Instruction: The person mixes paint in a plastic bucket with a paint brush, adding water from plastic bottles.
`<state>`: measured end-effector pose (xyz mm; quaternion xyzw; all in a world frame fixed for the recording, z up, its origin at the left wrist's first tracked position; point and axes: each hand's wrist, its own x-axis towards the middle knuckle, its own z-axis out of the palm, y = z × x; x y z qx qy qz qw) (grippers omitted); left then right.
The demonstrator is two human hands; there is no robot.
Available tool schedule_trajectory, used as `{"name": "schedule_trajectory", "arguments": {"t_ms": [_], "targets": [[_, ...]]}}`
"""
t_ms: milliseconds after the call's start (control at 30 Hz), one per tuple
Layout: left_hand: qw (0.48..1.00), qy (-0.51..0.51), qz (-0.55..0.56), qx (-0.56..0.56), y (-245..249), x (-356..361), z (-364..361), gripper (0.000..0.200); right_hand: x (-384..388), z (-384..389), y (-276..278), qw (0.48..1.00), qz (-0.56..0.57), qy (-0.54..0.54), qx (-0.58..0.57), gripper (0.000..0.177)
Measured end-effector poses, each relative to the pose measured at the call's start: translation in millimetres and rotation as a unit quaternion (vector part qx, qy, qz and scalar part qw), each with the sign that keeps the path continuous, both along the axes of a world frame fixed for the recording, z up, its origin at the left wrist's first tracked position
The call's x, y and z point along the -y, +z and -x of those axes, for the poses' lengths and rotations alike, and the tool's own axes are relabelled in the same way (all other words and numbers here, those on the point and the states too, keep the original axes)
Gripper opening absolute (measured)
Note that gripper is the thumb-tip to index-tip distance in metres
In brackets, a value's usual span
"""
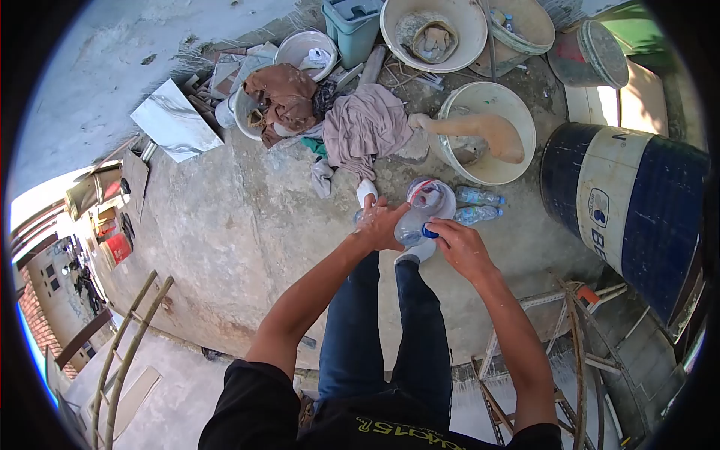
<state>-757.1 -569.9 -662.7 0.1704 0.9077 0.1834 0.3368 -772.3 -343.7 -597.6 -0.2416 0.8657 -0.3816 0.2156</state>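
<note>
My left hand (381, 225) is curled around a clear plastic bottle (409, 226), tilted in front of my legs. The fingers of my right hand (459, 246) are closed on the bottle's blue cap (430, 230). Just beyond the bottle stands a small white tub (448, 202) with a clear plastic bag, marked in red, inside it. Two more clear bottles (480, 197) with bluish labels lie on the concrete right of the tub. A patch of clear, bluish plastic shows at the left hand's outer side, mostly hidden.
A large white bucket (527, 135) with a long tan object in it stands ahead. Heaped cloths (369, 127) lie left of it, beside more buckets. At the right is a blue-and-white drum (619, 196). A bamboo ladder (124, 352) is at lower left, metal frames at lower right.
</note>
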Motion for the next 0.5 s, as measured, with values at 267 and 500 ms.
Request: {"name": "schedule_trajectory", "arguments": {"t_ms": [267, 500], "targets": [[0.991, 0.105, -0.066, -0.04, -29, 69, 45, 0.088, 88, 72, -12, 0.988, -0.146, 0.038, 0.031, 0.035], [0.965, 0.227, -0.09, -0.094, -64, 135, 103, 0.087, 193, 150, -63, 0.952, -0.283, 0.05, -0.102, 0.036]]}}
